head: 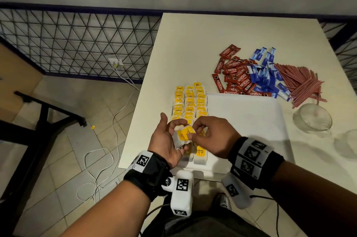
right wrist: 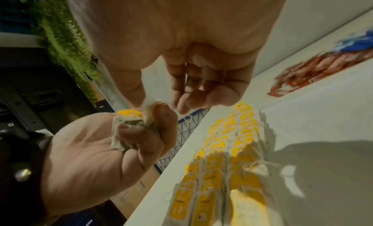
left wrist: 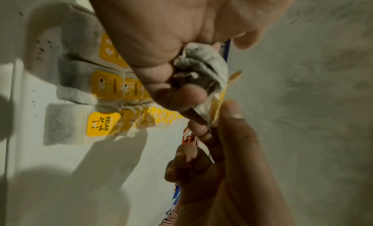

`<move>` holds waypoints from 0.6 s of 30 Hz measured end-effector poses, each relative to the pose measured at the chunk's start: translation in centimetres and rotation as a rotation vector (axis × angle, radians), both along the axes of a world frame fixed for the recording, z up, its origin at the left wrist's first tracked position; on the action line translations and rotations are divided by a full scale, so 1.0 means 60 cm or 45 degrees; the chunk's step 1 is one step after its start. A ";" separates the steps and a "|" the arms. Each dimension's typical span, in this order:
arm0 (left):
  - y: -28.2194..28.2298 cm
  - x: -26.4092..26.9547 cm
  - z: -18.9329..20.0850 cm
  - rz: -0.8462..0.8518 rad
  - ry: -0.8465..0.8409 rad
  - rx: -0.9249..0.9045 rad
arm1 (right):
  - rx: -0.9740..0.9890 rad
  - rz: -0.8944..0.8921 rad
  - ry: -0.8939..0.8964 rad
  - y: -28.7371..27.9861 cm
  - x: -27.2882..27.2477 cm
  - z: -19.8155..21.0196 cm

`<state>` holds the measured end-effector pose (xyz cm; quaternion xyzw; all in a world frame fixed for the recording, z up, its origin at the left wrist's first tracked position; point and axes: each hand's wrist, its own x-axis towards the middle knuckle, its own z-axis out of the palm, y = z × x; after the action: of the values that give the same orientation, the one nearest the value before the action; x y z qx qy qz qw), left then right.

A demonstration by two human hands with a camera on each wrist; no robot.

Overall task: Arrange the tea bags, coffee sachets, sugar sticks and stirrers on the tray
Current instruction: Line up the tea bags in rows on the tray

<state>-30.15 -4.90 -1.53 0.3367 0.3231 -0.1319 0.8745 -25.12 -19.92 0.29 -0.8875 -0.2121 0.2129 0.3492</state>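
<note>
While my left hand [head: 167, 141] cupped a few tea bags [head: 182, 136] just above the near end of the rows of tea bags [head: 190, 103] on the tray [head: 251, 121], my right hand [head: 210, 136] pinched the top yellow tag.

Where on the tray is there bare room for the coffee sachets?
Bare room: the tray right of the tea bag rows, up to the glass bowl. Crowded: the tray's left strip under both hands, and the table beyond its far rim, piled with coffee sachets.

tea bags [head: 190, 101]: matt paper | tray [head: 251, 121]: smooth white plastic
</note>
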 end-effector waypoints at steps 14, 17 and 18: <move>0.012 -0.004 -0.026 -0.241 -0.233 0.501 | 0.034 -0.049 0.128 -0.014 0.034 0.031; 0.020 -0.001 -0.027 -0.280 -0.287 0.728 | 0.003 -0.009 0.059 -0.013 0.040 0.041; 0.025 0.000 -0.024 -0.332 -0.322 0.864 | -0.030 0.035 0.029 -0.013 0.041 0.043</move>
<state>-30.14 -3.41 -2.96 0.6590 0.1925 -0.0851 0.7221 -22.65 -20.68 2.88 -0.8860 -0.2179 0.2304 0.3382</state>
